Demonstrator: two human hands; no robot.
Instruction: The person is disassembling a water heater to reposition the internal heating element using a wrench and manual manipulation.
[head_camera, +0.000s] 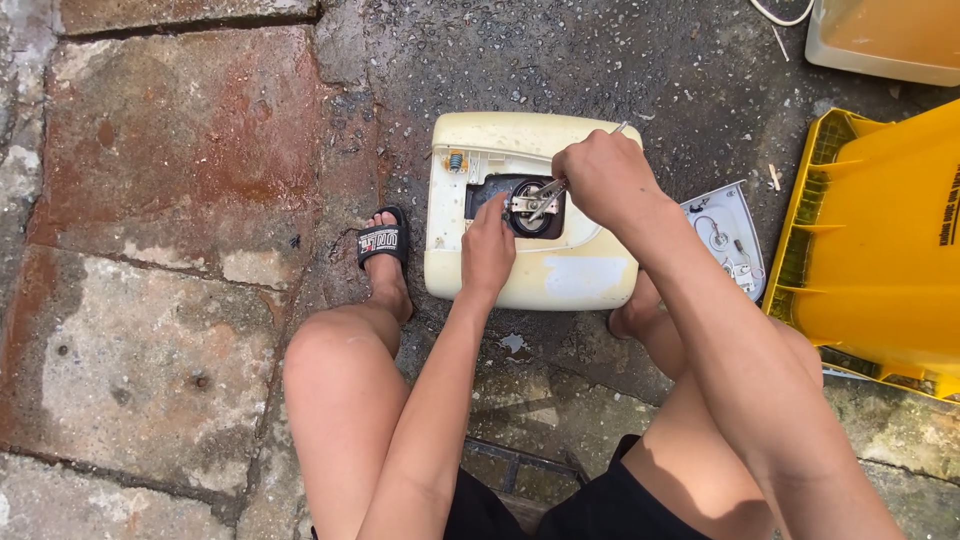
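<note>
- While it lies flat on the ground, the cream casing (560, 270) looks stiff, light and brittle with age; hold its rim.
- The right hand (600, 180) is clenched on a metal tool (548, 192) at 12 o'clock of the round opening (530, 208).
- The left hand (488, 250) steadies at 7 o'clock, grip loose.

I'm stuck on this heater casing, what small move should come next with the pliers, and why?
Probably a slow twist of the pliers while the left hand steadies the cream casing: the right hand has their tips on the metal fitting in the dark opening.
</note>
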